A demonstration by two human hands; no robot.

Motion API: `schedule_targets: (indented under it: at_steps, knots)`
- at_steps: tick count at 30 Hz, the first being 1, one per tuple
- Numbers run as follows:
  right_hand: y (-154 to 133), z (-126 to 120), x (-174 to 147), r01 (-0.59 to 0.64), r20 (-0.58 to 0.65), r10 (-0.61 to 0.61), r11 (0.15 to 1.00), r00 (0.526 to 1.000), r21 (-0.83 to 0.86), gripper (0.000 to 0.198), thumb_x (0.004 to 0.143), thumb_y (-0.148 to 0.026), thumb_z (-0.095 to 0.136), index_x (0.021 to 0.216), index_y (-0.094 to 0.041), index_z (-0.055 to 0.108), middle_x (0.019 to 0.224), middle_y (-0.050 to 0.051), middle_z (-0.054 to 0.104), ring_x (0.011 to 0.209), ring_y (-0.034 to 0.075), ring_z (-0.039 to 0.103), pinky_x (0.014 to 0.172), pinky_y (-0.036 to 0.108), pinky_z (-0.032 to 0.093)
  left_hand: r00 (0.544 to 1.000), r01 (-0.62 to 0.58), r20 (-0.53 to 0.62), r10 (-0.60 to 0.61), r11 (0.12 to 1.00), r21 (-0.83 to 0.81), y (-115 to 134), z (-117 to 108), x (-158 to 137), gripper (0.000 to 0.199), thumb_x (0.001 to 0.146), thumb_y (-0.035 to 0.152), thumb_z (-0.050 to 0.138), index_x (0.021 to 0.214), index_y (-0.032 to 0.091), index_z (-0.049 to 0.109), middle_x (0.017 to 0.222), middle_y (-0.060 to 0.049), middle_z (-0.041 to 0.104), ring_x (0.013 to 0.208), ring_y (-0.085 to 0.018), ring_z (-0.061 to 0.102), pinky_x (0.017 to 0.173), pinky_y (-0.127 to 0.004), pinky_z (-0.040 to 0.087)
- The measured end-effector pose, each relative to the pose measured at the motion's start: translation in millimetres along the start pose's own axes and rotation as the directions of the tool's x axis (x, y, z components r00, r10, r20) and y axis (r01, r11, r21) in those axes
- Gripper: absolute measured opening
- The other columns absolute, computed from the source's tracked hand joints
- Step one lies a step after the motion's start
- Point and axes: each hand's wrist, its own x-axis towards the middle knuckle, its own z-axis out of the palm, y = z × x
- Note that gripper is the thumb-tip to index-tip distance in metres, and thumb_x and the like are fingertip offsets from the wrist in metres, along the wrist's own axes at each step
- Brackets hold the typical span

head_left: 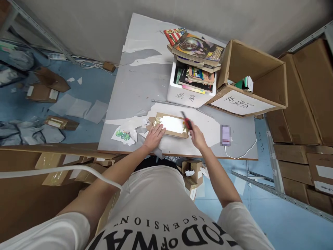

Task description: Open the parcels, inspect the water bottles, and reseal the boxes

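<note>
A small cardboard box (pixel 173 132) with a white label and shiny tape at its ends lies flat near the table's front edge. My left hand (pixel 155 136) rests on the box's left part, fingers stretched out and pressing on its top. In my right hand (pixel 197 136) is a red and black utility knife (pixel 187 122), its dark tip pointing up and away above the box's right end. White paper (pixel 205 119) lies spread under the box. Left of the box are torn paper scraps (pixel 124 135), one with a green print.
A white bin (pixel 191 97) filled with books (pixel 197 48) stands behind the box. To its right is a large open carton (pixel 256 66). A phone (pixel 225 135) with a white cable lies on the right of the table (pixel 140 81). More cartons (pixel 293 152) line the right side.
</note>
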Motion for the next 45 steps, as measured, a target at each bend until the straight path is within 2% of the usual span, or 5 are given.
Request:
schedule_targets:
  at_steps: [4,9,28,35,45]
  knots:
    - [-54.8,-20.9,45.2,0.423,0.292,-0.353,0.876,0.889,-0.230,0.057,0.095,-0.020,0.032,0.149,-0.035,0.022,0.128,0.006,0.053,0.106,0.023,0.056,0.081,0.031,0.045,1.000,0.001,0.004,-0.001,1.000,-0.028,-0.4,-2.6,1.0,0.057,0.088,0.016,0.038,0.145,0.018,0.035,0.151,-0.014,0.034,0.144,-0.028,0.021,0.114,-0.055,0.015]
    - [-67.6,-18.5,70.5,0.539,0.390,-0.404,0.764,0.828,-0.354,0.061,0.094,-0.013,0.030,0.148,-0.038,0.021,0.131,0.006,0.052,0.103,0.022,0.057,0.079,0.031,0.044,1.000,0.001,0.017,0.000,1.000,-0.026,2.3,-6.5,0.7,0.059,0.086,0.013,0.036,0.145,0.017,0.036,0.151,-0.013,0.034,0.144,-0.027,0.019,0.115,-0.054,0.015]
    - [-63.6,-50.2,50.4,0.480,0.456,-0.256,0.731,0.852,-0.485,0.059,0.089,-0.012,0.040,0.142,-0.036,0.037,0.119,0.012,0.057,0.092,0.024,0.063,0.074,0.033,0.042,1.000,-0.004,-0.004,0.004,0.997,-0.072,-4.8,-0.3,0.0,0.059,0.085,0.012,0.036,0.143,0.019,0.038,0.151,-0.013,0.033,0.144,-0.027,0.021,0.115,-0.055,0.015]
    - [-2.9,-96.8,4.3,0.357,0.437,-0.089,0.730,0.895,-0.582,0.067,0.085,-0.003,0.034,0.141,-0.041,0.036,0.109,0.010,0.061,0.080,0.021,0.065,0.070,0.033,0.041,0.998,0.061,-0.012,-0.062,0.995,-0.073,1.3,4.6,1.9,0.060,0.084,0.010,0.037,0.144,0.018,0.037,0.152,-0.012,0.033,0.143,-0.026,0.022,0.116,-0.053,0.012]
    - [18.6,-94.4,-25.9,0.321,0.345,-0.126,0.735,0.930,-0.598,0.068,0.085,-0.003,0.034,0.143,-0.041,0.034,0.108,0.011,0.060,0.085,0.021,0.061,0.067,0.031,0.041,0.998,0.061,-0.010,-0.061,0.997,-0.038,6.0,0.9,1.8,0.066,0.079,0.010,0.038,0.145,0.018,0.036,0.152,-0.013,0.031,0.143,-0.028,0.023,0.114,-0.055,0.016]
